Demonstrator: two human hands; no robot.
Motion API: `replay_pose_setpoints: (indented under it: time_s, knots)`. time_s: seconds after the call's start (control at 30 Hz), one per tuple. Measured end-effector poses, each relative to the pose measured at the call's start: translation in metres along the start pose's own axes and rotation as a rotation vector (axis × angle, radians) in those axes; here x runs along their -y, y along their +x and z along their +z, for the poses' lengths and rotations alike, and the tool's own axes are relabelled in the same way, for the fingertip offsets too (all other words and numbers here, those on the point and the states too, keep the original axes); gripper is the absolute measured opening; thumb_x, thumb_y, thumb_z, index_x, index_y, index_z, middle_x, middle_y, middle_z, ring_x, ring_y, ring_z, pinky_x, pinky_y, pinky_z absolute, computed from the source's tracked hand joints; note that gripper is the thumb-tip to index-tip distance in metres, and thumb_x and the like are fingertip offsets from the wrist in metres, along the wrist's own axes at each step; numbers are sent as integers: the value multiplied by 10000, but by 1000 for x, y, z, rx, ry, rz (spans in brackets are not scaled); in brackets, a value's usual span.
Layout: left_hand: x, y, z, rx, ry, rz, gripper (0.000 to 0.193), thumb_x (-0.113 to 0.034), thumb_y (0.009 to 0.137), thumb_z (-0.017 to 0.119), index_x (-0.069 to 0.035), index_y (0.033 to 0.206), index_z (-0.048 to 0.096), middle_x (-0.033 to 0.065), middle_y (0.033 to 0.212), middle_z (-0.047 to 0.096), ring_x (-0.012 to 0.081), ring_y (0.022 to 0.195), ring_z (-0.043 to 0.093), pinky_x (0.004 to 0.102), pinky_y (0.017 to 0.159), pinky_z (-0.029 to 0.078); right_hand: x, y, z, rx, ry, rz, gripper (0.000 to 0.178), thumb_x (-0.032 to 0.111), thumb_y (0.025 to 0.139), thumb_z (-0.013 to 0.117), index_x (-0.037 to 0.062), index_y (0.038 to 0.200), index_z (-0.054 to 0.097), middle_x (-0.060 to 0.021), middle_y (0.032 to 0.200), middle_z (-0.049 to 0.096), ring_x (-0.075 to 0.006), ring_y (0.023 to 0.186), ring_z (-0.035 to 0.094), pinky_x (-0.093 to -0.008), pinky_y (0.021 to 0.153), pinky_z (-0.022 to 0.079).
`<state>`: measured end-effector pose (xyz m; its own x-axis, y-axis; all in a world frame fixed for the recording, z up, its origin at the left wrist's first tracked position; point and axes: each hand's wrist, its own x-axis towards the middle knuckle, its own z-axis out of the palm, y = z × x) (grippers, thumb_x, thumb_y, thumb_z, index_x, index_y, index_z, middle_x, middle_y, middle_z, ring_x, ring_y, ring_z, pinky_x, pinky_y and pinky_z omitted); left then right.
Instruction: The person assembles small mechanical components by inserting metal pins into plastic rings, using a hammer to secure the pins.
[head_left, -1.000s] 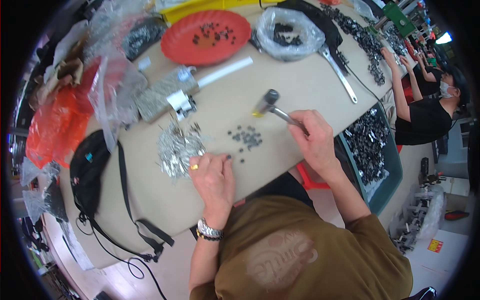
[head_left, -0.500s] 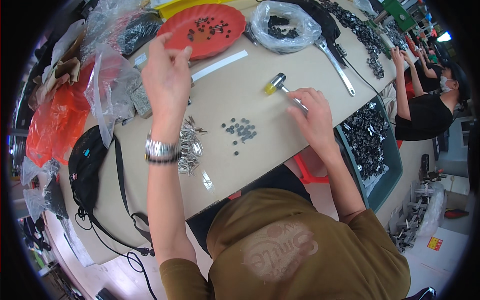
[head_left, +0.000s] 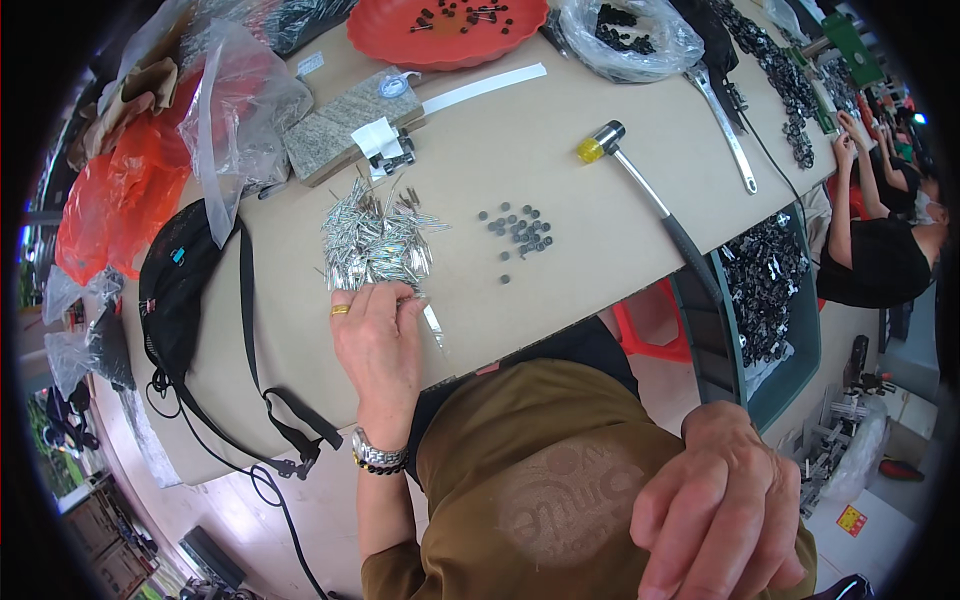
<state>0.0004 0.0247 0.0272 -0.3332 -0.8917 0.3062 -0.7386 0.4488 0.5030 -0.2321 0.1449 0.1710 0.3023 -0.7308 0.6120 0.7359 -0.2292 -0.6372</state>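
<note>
My left hand (head_left: 378, 338) is at the near edge of a heap of thin silvery metal pins (head_left: 375, 245), its fingers bent and pressed together. Its fingertips meet the pins, and whatever is between them is hidden. Close in front of my chest, my right hand (head_left: 722, 505) is raised with curled fingers; its fingertips are partly cut off, so I cannot make out what they hold. A small hammer (head_left: 640, 180) with a yellow face and black grip lies on the table, untouched. Several small black round caps (head_left: 522, 232) are scattered between the pins and the hammer.
A red dish (head_left: 440, 50) holds small black parts at the back, beside a clear bag (head_left: 630, 55). A stone block (head_left: 335, 135), a wrench (head_left: 725, 130) and a black waist bag (head_left: 185, 310) lie about. A green crate (head_left: 808, 350) of black parts stands right; people work beyond.
My left hand has come from near the red dish down to the pin heap. My right hand has let go of the hammer and risen toward me. The stone block now shows fully.
</note>
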Motion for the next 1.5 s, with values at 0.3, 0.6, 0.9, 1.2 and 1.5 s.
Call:
replay_pose_setpoints:
  time_s: [0.3,0.6,0.9,1.2,1.5]
  knots:
    - [-3,-1,12,-12,145,99,138,9,793,749,-42,836,628,91,820,647,308,789,545,413,773,446,6,-6,1,11,-98,4,408,427,999,693,96,762,674,-176,1219,738,-277,1021,651,-347,755,439]
    - [5,-8,15,-41,127,81,102,0,879,674,-40,929,595,112,860,605,309,819,546,414,792,444,-33,-28,-36,-297,-486,10,146,181,971,693,47,923,725,-77,894,722,-260,830,657,-363,754,528]
    - [-20,-9,0,-104,-1002,-488,96,-99,1043,624,-6,1062,635,-11,876,623,47,715,492,211,654,377,-102,-69,-86,-64,-1978,468,523,75,791,635,66,1311,689,-46,995,538,-231,918,525,-356,730,454]
    - [-31,-3,30,-14,-957,-394,62,-61,957,731,-23,993,698,-23,850,612,63,757,488,206,690,373,-106,-60,-91,-154,-1867,457,586,-14,806,590,92,1379,653,-71,991,551,-269,888,516,-387,781,442]
    - [-36,6,47,-47,-449,-120,53,-39,825,807,-63,868,788,-40,725,449,135,800,371,299,796,315,-76,-74,-107,-534,-1774,279,488,-65,817,644,82,1282,672,-122,962,576,-320,862,551,-423,775,468]
